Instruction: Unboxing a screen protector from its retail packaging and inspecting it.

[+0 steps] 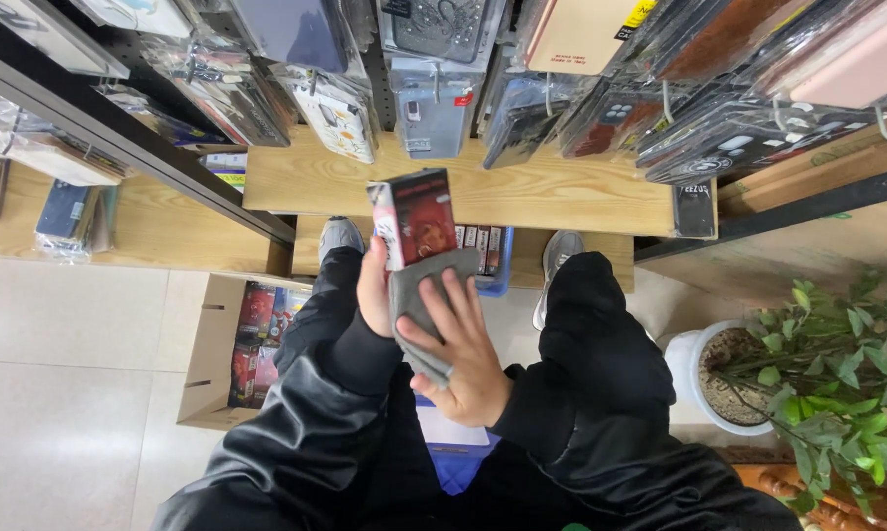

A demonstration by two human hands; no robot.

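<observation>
Head view, looking down past the knees of a seated person in black sleeves and trousers. The left hand (373, 287) holds a small red box (414, 216) upright in front of the body, fingers closed around its lower part from the left side; most of those fingers are hidden behind the box and cloth. The right hand (458, 354) presses a grey cloth (419, 295) against the box's lower front. Its fingers (455, 300) are spread and flat on the cloth, not curled around it, with the thumb pointing left across the cloth's lower edge. The cloth wraps under the box and hangs down toward the right wrist. The box sits above both hands, its top clear of the fingers.

Behind the box runs a wooden shelf (522, 192), and above it hang rows of phone cases (434, 108) in clear packets. Under the shelf, between the two grey shoes (340, 236), a blue bin (493, 265) holds more boxes standing on edge. On the floor to the left stands an open carton (217, 344) with red boxes inside. To the right is a potted plant (837, 364) in a white pot.
</observation>
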